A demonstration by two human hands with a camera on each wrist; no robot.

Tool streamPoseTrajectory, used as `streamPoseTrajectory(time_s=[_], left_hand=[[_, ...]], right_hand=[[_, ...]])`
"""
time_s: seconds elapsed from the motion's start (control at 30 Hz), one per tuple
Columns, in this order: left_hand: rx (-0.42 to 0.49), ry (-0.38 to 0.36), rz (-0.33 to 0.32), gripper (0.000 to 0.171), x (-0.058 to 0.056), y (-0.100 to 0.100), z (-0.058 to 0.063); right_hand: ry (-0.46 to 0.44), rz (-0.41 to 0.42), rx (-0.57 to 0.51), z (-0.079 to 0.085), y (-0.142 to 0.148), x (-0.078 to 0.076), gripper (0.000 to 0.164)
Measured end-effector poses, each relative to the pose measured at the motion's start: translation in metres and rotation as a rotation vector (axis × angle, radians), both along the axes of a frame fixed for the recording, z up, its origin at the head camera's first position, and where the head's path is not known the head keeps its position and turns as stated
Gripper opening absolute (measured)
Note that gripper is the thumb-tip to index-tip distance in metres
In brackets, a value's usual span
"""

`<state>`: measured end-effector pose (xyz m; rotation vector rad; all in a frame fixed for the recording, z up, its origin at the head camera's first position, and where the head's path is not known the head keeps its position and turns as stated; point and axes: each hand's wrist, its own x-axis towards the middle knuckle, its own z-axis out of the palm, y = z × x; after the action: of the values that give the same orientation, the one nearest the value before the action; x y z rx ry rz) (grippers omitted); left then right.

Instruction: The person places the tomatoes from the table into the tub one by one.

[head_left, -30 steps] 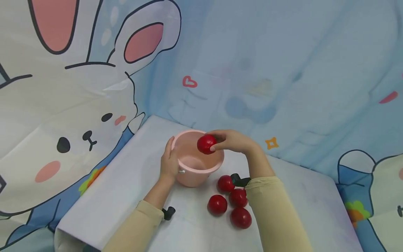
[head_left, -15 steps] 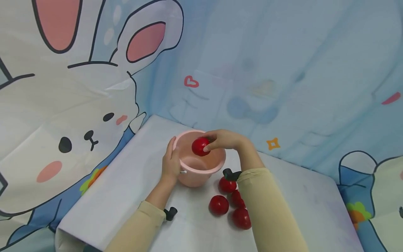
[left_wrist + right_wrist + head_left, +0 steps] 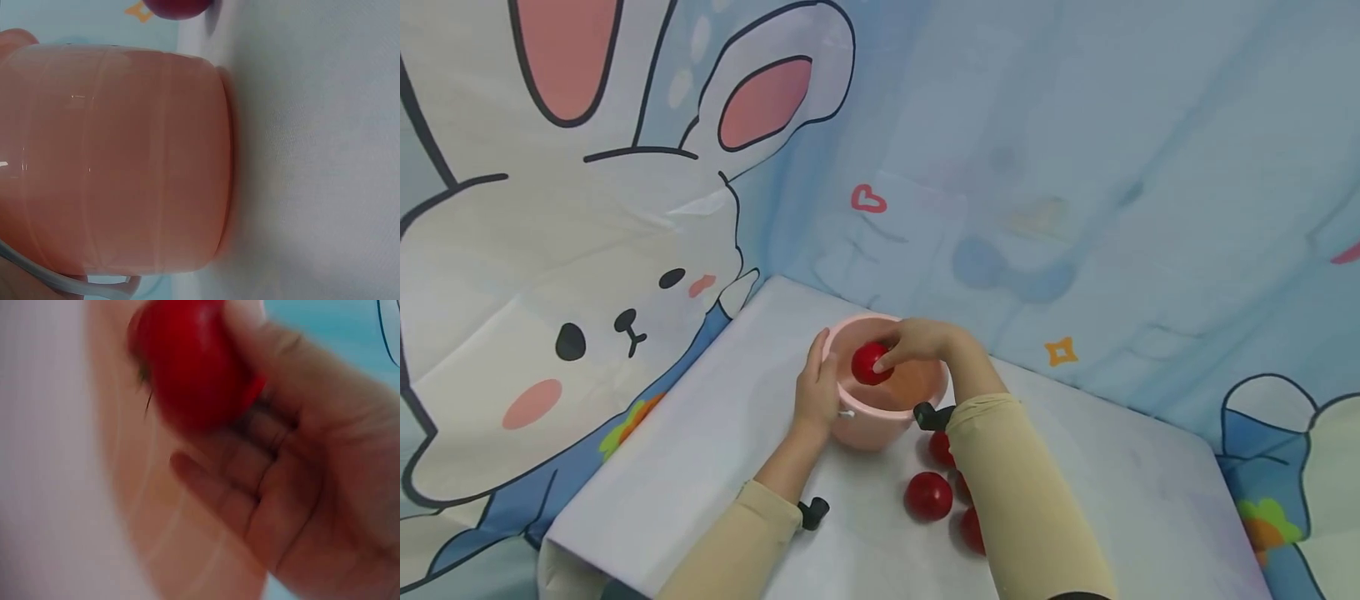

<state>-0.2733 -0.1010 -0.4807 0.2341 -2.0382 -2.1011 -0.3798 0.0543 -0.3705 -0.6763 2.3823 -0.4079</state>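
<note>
My right hand [image 3: 917, 343] pinches a red tomato [image 3: 871, 364] between thumb and fingers, inside the mouth of a pink bucket [image 3: 868, 429]. In the right wrist view the tomato [image 3: 194, 365] shows a bit of green stem, and the ring and little fingers stretch out below it. My left hand [image 3: 817, 392] rests with fairly straight fingers against the bucket's left side, near the rim. Part of that hand [image 3: 22, 281] shows by the bucket's white handle [image 3: 81, 286] in the left wrist view. The bucket stands upright on a white-covered table [image 3: 700, 467].
Several more tomatoes, such as a red tomato [image 3: 928, 497], lie right of and in front of the bucket, partly behind the right sleeve [image 3: 1026, 492]. A black wrist camera [image 3: 934, 417] overlaps the bucket's edge. A blue printed cloth [image 3: 1075, 167] hangs behind the table.
My right hand has moved left and lower with the tomato, from over the bucket's right rim into its mouth. The left hand stays at the bucket's side. The head view has shifted slightly.
</note>
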Motion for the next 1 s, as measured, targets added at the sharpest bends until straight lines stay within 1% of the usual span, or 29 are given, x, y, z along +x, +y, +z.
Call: streamPoseTrajectory(time_s=[0.17,0.23,0.3,0.4,0.5,0.63,0.73,0.8,0.87,1.0], left_hand=[[-0.018,0.010,0.011,0.041,-0.001,-0.001,0.000],[-0.019,0.013,0.017,0.041,-0.001,-0.001,0.000],[-0.018,0.009,0.016,0.041,-0.001,-0.002,0.000],[-0.010,0.005,0.002,0.042,-0.001,-0.002,0.000],[-0.008,0.019,-0.009,0.043,-0.001,-0.003,0.000],[-0.022,0.043,-0.005,0.044,0.000,-0.002,0.001],[-0.032,0.046,0.006,0.043,0.000,-0.002,0.001],[-0.038,0.042,0.009,0.043,-0.001,-0.002,0.001],[-0.041,0.039,0.012,0.043,-0.002,-0.002,0.000],[-0.064,0.039,0.019,0.043,-0.002,-0.002,-0.001]], right_hand=[[-0.075,-0.053,-0.030,-0.005,-0.007,-0.003,0.049],[-0.109,-0.064,-0.058,-0.007,-0.009,-0.004,0.052],[-0.129,-0.066,-0.064,-0.009,-0.012,-0.005,0.052],[-0.139,-0.070,-0.055,-0.014,-0.014,-0.005,0.050],[-0.138,-0.071,-0.057,-0.019,-0.015,-0.007,0.051],[-0.125,-0.081,-0.065,-0.022,-0.014,-0.007,0.053],[-0.110,-0.082,-0.053,-0.022,-0.014,-0.008,0.049],[-0.123,-0.087,-0.056,-0.023,-0.014,-0.008,0.047],[-0.135,-0.073,-0.044,-0.024,-0.014,-0.009,0.044],[-0.172,-0.053,-0.064,-0.027,-0.014,-0.012,0.042]])
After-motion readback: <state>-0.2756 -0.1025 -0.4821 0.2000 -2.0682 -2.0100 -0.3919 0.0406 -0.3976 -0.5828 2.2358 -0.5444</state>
